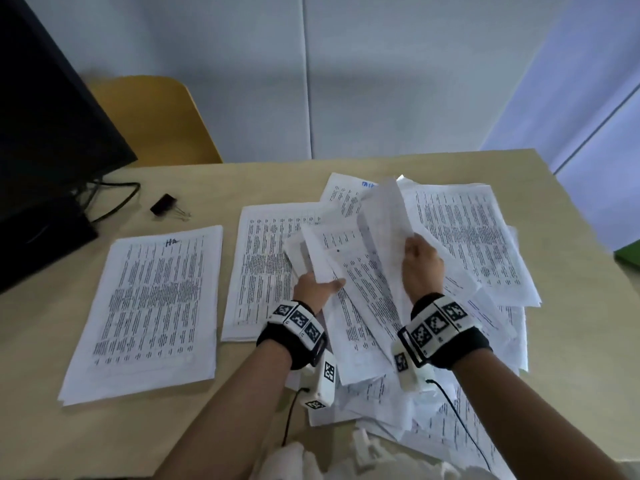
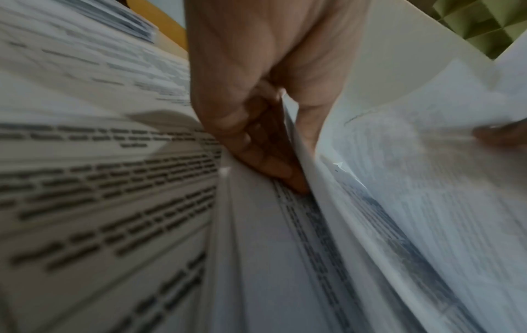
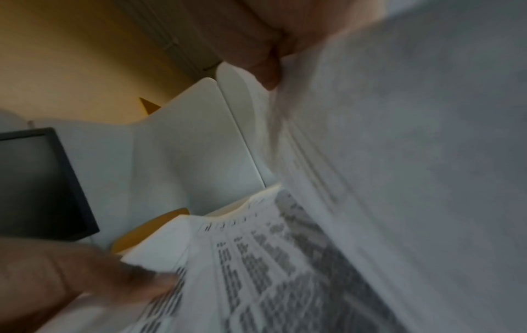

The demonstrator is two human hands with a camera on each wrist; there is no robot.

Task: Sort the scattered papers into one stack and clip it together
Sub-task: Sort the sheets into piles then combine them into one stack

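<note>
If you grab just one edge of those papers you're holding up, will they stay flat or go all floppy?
Probably floppy: the raised sheets already bend over above the right hand. They look thin and light. They may also slide apart, since those the left hand holds are fanned out unevenly.

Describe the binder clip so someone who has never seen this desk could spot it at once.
Start at the black monitor filling the desk's far left corner. Just to its right, on bare tabletop beyond the neat left-hand paper stack, lies the binder clip. It is the only small black thing there, with thin wire handles, and it touches no paper.
</note>
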